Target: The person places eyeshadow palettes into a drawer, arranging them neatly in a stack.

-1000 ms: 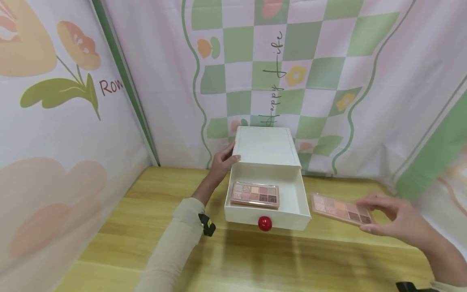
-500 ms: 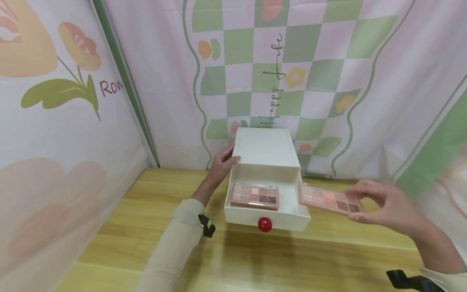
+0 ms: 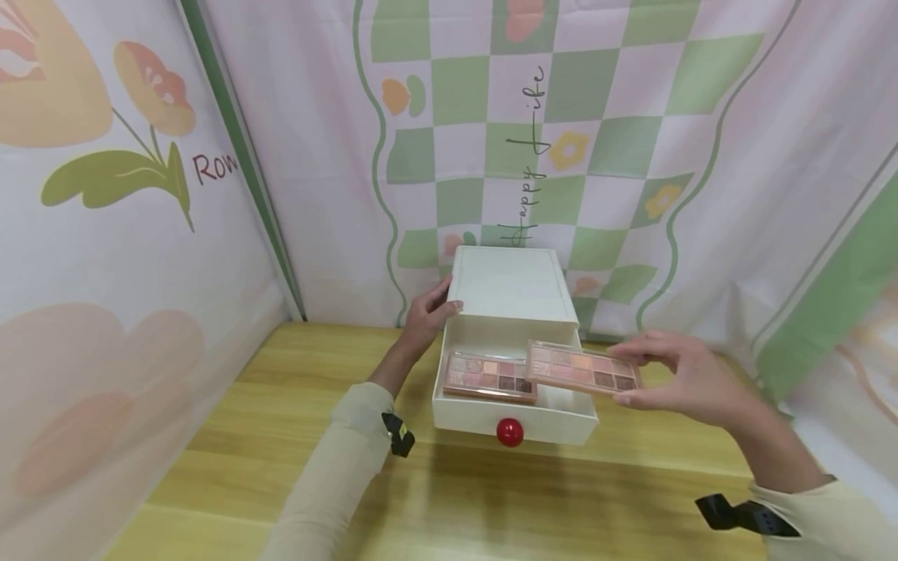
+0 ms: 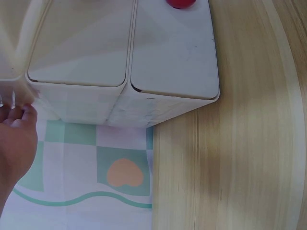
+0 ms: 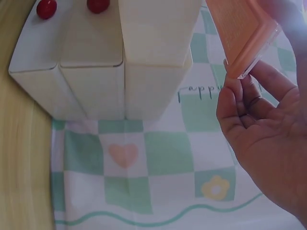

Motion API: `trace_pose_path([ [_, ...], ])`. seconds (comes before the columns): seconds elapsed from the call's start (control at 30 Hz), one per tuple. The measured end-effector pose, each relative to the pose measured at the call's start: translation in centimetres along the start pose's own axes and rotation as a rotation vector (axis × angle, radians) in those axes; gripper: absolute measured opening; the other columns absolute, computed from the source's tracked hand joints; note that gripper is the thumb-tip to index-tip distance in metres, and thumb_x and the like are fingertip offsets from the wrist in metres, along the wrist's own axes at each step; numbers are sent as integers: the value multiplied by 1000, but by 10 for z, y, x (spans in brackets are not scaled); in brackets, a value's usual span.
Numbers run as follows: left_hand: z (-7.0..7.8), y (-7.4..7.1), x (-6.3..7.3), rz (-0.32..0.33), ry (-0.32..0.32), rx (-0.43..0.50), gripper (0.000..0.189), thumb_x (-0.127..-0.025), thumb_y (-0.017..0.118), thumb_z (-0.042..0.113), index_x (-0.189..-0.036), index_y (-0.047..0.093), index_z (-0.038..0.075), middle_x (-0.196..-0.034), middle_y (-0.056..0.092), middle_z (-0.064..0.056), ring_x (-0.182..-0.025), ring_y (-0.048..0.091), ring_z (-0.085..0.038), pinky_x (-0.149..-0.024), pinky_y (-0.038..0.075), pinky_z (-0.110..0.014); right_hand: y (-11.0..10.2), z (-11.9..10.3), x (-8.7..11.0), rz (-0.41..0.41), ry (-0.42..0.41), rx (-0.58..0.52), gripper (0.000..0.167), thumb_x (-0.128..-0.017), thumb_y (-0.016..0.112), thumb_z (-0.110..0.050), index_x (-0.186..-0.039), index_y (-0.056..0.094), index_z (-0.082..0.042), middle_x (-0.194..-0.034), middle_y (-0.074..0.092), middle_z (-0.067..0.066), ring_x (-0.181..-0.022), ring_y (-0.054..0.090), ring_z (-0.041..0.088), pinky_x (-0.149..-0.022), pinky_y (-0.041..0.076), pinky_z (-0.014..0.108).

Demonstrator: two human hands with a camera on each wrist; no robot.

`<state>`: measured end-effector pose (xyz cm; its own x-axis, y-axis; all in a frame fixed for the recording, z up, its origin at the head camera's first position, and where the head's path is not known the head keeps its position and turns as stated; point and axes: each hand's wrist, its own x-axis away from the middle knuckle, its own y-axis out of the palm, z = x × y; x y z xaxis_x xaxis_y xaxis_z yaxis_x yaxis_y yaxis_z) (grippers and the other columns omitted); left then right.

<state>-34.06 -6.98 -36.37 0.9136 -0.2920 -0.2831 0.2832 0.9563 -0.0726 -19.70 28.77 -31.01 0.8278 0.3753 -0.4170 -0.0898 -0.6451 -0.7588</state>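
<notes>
A white drawer cabinet (image 3: 512, 282) has its top drawer (image 3: 554, 425) pulled out, with a red round knob (image 3: 510, 432) on the front. Inside the drawer, toward the left, lies a pink eyeshadow palette (image 3: 484, 377) with a clear lid. My right hand (image 3: 684, 383) pinches a second eyeshadow palette (image 3: 582, 368) by its right end, thumb in front and fingers behind. That palette is above the drawer's right half and overlaps the other one's right end in the head view. My left hand (image 3: 426, 315) rests against the cabinet's left side, thumb at the top edge.
Two lower drawers with red knobs (image 5: 46, 8) show shut in the right wrist view. The cabinet stands on a wooden table (image 3: 316, 366) close to a checkered fabric backdrop (image 3: 459, 86). A printed cloth wall (image 3: 231, 257) rises at the left.
My right hand has carried the palette leftward, from beside the drawer on the right to over it. The left hand, the cabinet and the palette in the drawer stay in place.
</notes>
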Motion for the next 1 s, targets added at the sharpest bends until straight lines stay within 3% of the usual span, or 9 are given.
trace_pose_path([
  [0.17,-9,1,-3,31,19,5,68,-96,57,17,-158,30,7,-167,31,-13,-152,38,-33,-125,37,-41,12,-11,-14,-16,-45,-11,50,-67,93,-15,-114,75,-12,-96,64,-9,-90,52,-2,-74,46,16],
  [0.6,-11,2,-5,52,51,-7,69,-95,59,18,-158,32,7,-166,33,-13,-151,40,-31,-125,37,-40,41,-29,-44,-88,-48,-13,46,-69,93,-28,-108,78,-11,-88,66,-6,-86,55,4,-72,51,20],
  [1.0,-13,2,-6,54,53,-15,68,-95,59,19,-157,34,8,-166,34,-11,-151,40,-29,-125,37,-39,61,-38,-65,-146,-29,-54,49,-69,93,-30,-109,78,-7,-91,71,-3,-88,63,9,-77,59,33],
])
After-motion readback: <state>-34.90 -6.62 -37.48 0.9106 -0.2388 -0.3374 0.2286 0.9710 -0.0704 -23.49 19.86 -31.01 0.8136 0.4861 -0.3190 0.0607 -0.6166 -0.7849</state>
